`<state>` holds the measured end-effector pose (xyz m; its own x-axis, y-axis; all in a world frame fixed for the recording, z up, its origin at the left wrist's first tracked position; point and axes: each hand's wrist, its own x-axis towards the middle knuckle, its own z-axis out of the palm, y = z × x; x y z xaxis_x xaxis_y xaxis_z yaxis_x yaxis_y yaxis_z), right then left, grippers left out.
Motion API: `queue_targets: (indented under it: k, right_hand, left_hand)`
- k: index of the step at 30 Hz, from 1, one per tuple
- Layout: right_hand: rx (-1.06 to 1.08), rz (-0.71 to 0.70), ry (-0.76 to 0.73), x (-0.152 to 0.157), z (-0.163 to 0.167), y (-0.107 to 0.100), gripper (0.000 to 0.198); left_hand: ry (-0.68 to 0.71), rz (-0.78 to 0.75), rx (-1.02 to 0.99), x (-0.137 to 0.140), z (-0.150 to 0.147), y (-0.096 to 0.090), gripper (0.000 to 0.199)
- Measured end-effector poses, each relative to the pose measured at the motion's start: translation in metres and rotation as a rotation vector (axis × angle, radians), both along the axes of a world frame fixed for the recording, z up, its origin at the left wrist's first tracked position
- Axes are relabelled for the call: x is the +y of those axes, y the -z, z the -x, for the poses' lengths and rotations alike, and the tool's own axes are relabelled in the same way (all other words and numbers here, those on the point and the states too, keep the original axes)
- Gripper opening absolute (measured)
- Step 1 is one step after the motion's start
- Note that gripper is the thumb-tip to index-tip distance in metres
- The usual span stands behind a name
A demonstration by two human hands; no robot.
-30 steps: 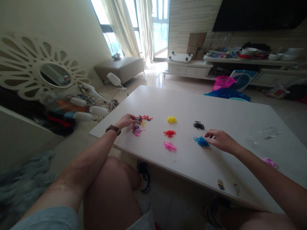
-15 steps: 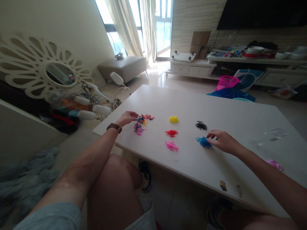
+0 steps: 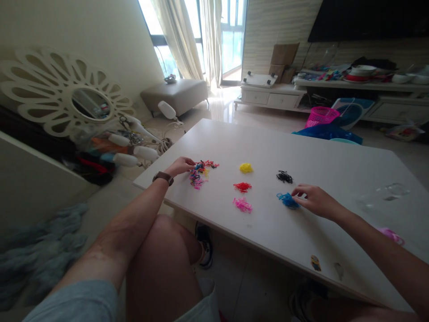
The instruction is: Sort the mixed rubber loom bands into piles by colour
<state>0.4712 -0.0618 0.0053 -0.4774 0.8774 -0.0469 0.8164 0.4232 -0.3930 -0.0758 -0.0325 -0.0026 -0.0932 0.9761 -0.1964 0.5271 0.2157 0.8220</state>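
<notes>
My left hand (image 3: 181,166) reaches with outstretched fingers to the edge of a mixed-colour pile of small rubber bands (image 3: 197,175) on the white table. At the blue rubber bands (image 3: 288,200), my right hand (image 3: 313,199) rests with bent fingers, its thumb and fingertips apart and touching the pile's right side. No band can be made out between the fingers of either hand. Between my hands lie separate piles of yellow rubber bands (image 3: 246,167), red rubber bands (image 3: 242,187) and pink rubber bands (image 3: 242,205). Black rubber bands (image 3: 284,176) lie just behind the blue ones.
On the white table (image 3: 228,138), a clear plastic bottle (image 3: 385,197) lies at the right, with a pink item (image 3: 392,235) nearer me. A cartoon sticker (image 3: 315,263) is by the front edge. A lamp with white shades (image 3: 145,153) stands off the table's left side.
The whole view has shifted slightly, so everything appears a little further right. Both hands stay at the same piles, and the piles look unchanged.
</notes>
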Motion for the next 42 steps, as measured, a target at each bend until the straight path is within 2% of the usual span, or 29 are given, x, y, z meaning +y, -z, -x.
queue_targets:
  k: [5, 9, 16, 23, 31, 37, 42]
  right_hand:
    - [-0.025, 0.034, -0.015, 0.0, -0.001, 0.003, 0.024]
    - [-0.022, 0.037, -0.013, -0.001, -0.001, 0.002, 0.024]
    - [-0.021, 0.048, -0.022, -0.001, 0.0, 0.003, 0.025]
    - [-0.013, 0.046, -0.022, -0.001, 0.001, 0.002, 0.026]
    - [-0.016, 0.083, -0.035, -0.002, 0.003, 0.0, 0.027]
    - [-0.022, 0.074, -0.04, -0.002, 0.002, 0.0, 0.027]
    - [-0.012, 0.067, -0.028, -0.002, 0.002, -0.001, 0.026]
  left_hand:
    - [0.059, 0.005, 0.149, 0.005, 0.001, 0.009, 0.03]
    - [0.083, -0.032, 0.171, 0.009, 0.0, 0.013, 0.019]
    - [0.034, -0.046, 0.063, 0.005, 0.005, 0.005, 0.034]
    - [0.008, 0.003, 0.022, 0.009, 0.012, 0.013, 0.033]
    - [0.221, 0.036, 0.215, 0.011, 0.002, 0.016, 0.03]
    - [0.138, -0.046, 0.232, 0.015, 0.002, 0.016, 0.026]
    - [0.118, -0.039, 0.134, 0.011, 0.004, 0.011, 0.029]
